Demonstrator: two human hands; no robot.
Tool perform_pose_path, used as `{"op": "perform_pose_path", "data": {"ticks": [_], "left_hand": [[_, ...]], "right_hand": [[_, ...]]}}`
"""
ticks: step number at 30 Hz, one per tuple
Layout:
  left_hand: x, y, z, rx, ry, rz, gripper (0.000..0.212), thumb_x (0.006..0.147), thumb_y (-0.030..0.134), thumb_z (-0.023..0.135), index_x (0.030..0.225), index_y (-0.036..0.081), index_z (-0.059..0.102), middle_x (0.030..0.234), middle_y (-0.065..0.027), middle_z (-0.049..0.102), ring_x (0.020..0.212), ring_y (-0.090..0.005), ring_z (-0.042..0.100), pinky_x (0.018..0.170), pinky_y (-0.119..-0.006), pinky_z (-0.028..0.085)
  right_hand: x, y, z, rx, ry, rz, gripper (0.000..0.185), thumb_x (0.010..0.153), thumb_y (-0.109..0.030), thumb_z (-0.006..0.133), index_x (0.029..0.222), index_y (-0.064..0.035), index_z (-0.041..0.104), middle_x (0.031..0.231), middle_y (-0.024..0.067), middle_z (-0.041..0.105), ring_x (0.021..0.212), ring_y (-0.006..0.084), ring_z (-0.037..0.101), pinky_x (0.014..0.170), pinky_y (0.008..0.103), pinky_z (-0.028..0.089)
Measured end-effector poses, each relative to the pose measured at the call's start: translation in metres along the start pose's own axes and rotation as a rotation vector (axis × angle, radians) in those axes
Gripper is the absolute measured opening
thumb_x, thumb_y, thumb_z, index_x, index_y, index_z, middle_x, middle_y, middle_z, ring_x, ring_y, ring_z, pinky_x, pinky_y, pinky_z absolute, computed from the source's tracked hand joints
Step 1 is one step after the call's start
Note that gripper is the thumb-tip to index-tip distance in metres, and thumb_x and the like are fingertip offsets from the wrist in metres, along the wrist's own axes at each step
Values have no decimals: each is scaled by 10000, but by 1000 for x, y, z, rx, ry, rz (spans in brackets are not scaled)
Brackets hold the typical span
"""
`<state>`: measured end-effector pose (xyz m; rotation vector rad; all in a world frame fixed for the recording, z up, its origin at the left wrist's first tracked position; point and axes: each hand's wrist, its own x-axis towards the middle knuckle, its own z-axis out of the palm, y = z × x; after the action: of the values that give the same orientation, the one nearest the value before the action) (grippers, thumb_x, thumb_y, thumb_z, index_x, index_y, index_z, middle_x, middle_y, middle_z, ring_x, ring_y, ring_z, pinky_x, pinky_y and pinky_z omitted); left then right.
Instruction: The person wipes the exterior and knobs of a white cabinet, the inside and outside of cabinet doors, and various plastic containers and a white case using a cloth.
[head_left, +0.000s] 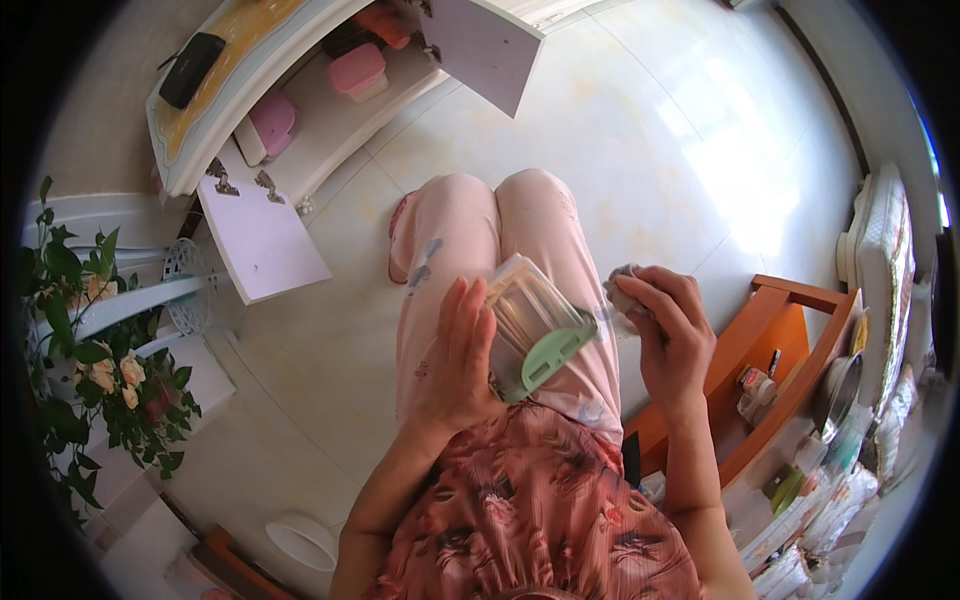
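Observation:
A clear plastic container with a green lid (559, 358) lies tilted over my lap, with long thin items showing through its wall. Along its left side is my left hand (465, 352), fingers extended against it; the thumb is hidden. To the right of the container, my right hand (667, 322) pinches a crumpled grey cloth (627, 291) between thumb and fingers, apart from the container. Beneath them are my legs in pink trousers (457, 232).
A white cabinet with open doors (262, 244) stands ahead at left, holding pink-lidded containers (357, 69). A black case (192, 69) lies on its top. Leafy plants (97, 360) are at left, a white bin (301, 541) behind left. An orange wooden rack (787, 405) stands at right.

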<state>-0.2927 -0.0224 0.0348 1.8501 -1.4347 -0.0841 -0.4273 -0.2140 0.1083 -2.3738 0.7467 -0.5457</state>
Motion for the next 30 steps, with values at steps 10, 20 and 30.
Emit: {"op": "perform_pose_path", "data": {"ticks": [10, 20, 30], "left_hand": [[-6, -19, 8, -101, 103, 176, 1155, 787, 374, 788, 1533, 150, -65, 1502, -384, 52, 1352, -558, 272, 1049, -614, 386], [-39, -34, 20, -570, -10, -93, 906, 909, 213, 650, 1544, 164, 6, 1519, -361, 111, 1355, -525, 307, 1104, -568, 329], [-14, -21, 0, -236, -83, 11, 859, 815, 179, 721, 1509, 204, 216, 1527, -329, 163, 1356, -522, 288, 1069, -609, 318]], "right_hand": [[45, -14, 23, 144, -329, -274, 337, 640, 19, 691, 962, -77, 718, 1009, 73, 659, 924, 255, 612, 788, 371, 546], [46, -52, 42, 286, -662, -509, 313, 621, -36, 674, 920, -115, 720, 1068, -16, 637, 1004, 210, 575, 892, 348, 454], [42, -20, 47, 563, -404, 155, 307, 801, 78, 627, 1066, -58, 702, 1100, 66, 637, 1017, 207, 609, 875, 319, 500]]}}
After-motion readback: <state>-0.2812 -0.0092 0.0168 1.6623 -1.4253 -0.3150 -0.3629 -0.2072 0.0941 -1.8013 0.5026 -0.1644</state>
